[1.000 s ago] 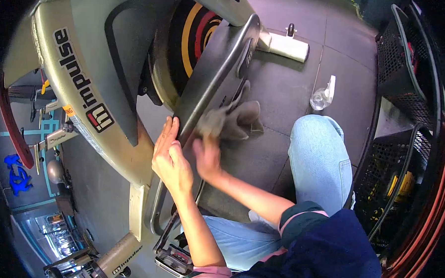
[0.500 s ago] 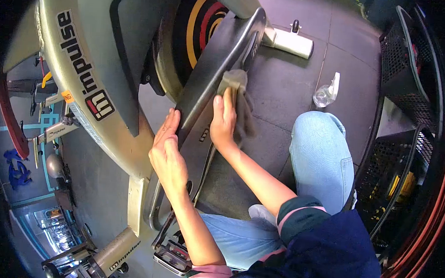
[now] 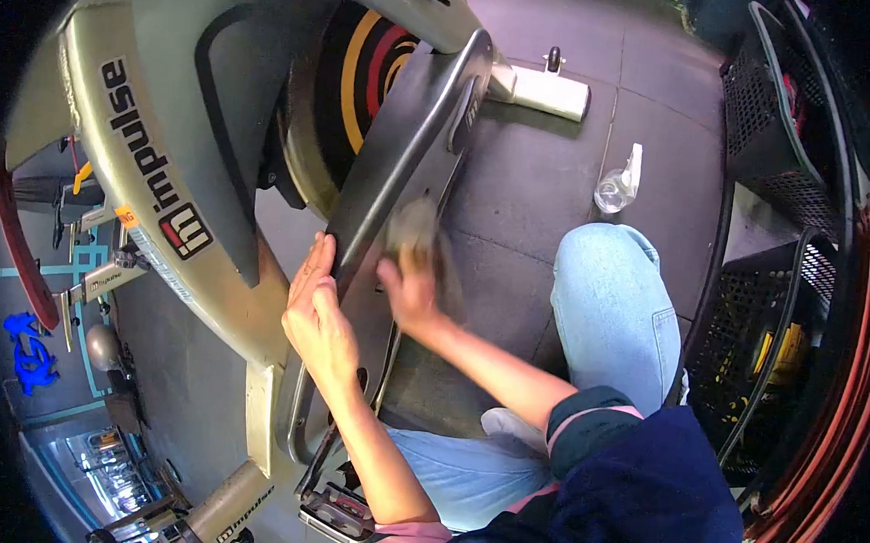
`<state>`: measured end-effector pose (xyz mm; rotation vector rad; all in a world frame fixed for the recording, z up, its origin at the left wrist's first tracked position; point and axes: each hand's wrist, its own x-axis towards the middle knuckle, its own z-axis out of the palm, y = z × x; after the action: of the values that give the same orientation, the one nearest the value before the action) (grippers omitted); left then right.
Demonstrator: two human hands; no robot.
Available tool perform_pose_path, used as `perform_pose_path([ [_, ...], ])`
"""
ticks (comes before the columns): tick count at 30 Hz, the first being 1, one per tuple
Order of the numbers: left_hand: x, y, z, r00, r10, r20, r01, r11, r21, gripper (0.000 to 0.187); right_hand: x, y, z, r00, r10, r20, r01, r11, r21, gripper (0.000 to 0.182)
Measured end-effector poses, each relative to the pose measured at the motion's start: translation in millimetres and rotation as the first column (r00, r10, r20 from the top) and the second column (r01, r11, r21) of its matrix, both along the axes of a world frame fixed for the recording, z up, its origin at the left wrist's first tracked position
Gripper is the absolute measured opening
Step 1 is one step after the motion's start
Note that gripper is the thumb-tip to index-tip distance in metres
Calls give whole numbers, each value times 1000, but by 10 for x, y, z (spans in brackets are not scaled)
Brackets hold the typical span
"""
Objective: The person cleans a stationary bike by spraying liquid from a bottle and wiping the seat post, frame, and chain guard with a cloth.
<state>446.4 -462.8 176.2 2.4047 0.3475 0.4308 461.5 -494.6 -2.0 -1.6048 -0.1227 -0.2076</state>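
The spin bike's long black chain guard (image 3: pixel 387 143) slants across the middle of the view. My left hand (image 3: pixel 321 330) lies along the guard's near left edge, its fingers stretched out and holding nothing. On the guard's right side face, my right hand (image 3: pixel 417 295) presses a grey cloth (image 3: pixel 413 230); both are smeared by motion. Part of the cloth hangs loose beside the fingers. Below my left wrist is the bike's pedal (image 3: pixel 337 513). Left of the guard rises the silver bike frame (image 3: pixel 156 201), lettered "impulse".
A clear spray bottle (image 3: pixel 618 182) with a white head stands on the dark tiled floor. Black mesh baskets (image 3: pixel 743 333) line the right side, by red-orange curved bars (image 3: pixel 829 483). The bike's silver foot (image 3: pixel 550 92) juts out ahead. Blue straps (image 3: pixel 31 356) lie at left.
My right hand has slid the cloth down along the guard's side, toward me. My left hand keeps its place on the guard, and the view has shifted slightly.
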Motion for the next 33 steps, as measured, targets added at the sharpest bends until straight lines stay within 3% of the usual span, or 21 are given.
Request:
perform_pose_path([
  [2, -1, -34, 6, 999, 20, 39, -21, 999, 26, 42, 566, -159, 101, 984, -99, -146, 139, 944, 300, 56],
  [6, 3, -47, -6, 999, 27, 24, -29, 996, 81, 43, 544, -59, 69, 954, -286, -86, 296, 942, 157, 60],
  [7, -25, -47, -5, 1000, 26, 15, -27, 996, 83, 43, 315, -58, 138, 965, -158, -211, 196, 965, 174, 61],
  [8, -20, -49, -1, 1000, 21, 0, -21, 995, 100, 43, 73, 4, 114, 973, -98, -209, 139, 971, 197, 63],
  [9, 1, -55, 1, 1000, 16, -11, -15, 993, 114, 44, -270, 107, -57, 966, 23, -257, 6, 993, 114, 65],
  [10, 8, -52, -1, 1000, 11, -12, -10, 993, 114, 44, -571, 195, -203, 974, 116, -193, -89, 986, 142, 68],
  [11, 5, -40, -6, 1000, 6, 9, -7, 996, 90, 44, -876, 211, -169, 946, 213, -246, -175, 970, 168, 70],
  [12, 1, -31, -8, 1000, 3, 27, -5, 998, 69, 43, -994, 194, -145, 962, 217, -165, -198, 972, 127, 69],
  [14, 1, -18, -20, 1000, -1, 29, 0, 998, 67, 43, -924, 243, -256, 943, 247, -223, -204, 959, 199, 67],
  [17, -4, -36, -26, 999, 1, 32, -3, 998, 70, 43, -264, 172, -240, 913, 17, -407, 87, 968, 237, 62],
  [19, 4, -53, -41, 999, 4, 35, -7, 997, 72, 43, 402, -14, -256, 939, -170, -298, 285, 869, 404, 60],
  [20, 9, -50, -51, 999, 10, 38, -13, 996, 90, 43, 572, -167, -202, 918, -80, -388, 276, 831, 482, 60],
  [23, 24, -63, -53, 999, 11, 46, -16, 994, 105, 43, 636, -55, -342, 898, -176, -404, 355, 831, 428, 61],
  [25, 3, -58, -47, 999, 14, 39, -18, 994, 109, 43, 279, -38, -290, 859, 35, -511, 269, 817, 510, 64],
  [26, 0, -57, -45, 1000, 11, 25, -14, 992, 124, 44, 47, 93, -346, 798, 35, -601, 300, 843, 447, 68],
  [29, 14, -34, -51, 1000, -2, 19, 0, 991, 132, 44, -675, 183, -345, 617, 302, -727, 180, 845, 503, 78],
  [30, 11, -25, -50, 1000, -10, 22, 7, 992, 128, 44, -699, 157, -268, 617, 407, -674, 173, 765, 620, 84],
  [32, 12, -31, -40, 1000, -6, 24, 3, 993, 118, 44, -599, 62, -200, 522, 463, -717, 328, 667, 669, 91],
  [33, 8, -36, -38, 1000, -3, 22, 1, 994, 106, 44, -423, -11, -175, 532, 496, -686, 357, 604, 713, 82],
])
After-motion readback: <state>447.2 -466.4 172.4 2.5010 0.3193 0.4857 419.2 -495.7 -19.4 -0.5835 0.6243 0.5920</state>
